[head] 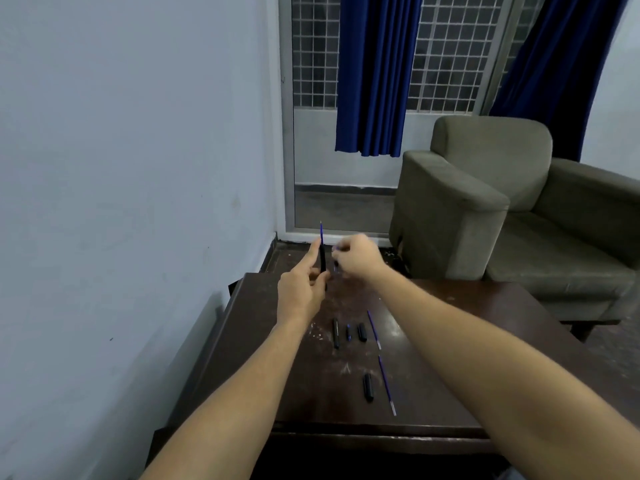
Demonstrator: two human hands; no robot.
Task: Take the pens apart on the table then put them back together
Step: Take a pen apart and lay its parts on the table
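My left hand (304, 289) holds a black pen barrel (323, 259) upright above the far edge of the dark wooden table (450, 341), a blue refill (321, 233) sticking out of its top. Just to the right, my right hand (358, 259) is closed on a small dark pen piece (335, 264). On the table lie a black barrel (336, 333), a small blue-black piece (348, 332), a black cap (362, 331), a blue refill (374, 329), another black cap (368, 387) and a second blue refill (387, 384).
A grey-green armchair (502, 202) stands beyond the table on the right. A pale wall (138, 168) runs along the left. Blue curtains (375, 74) hang over a grilled window at the back.
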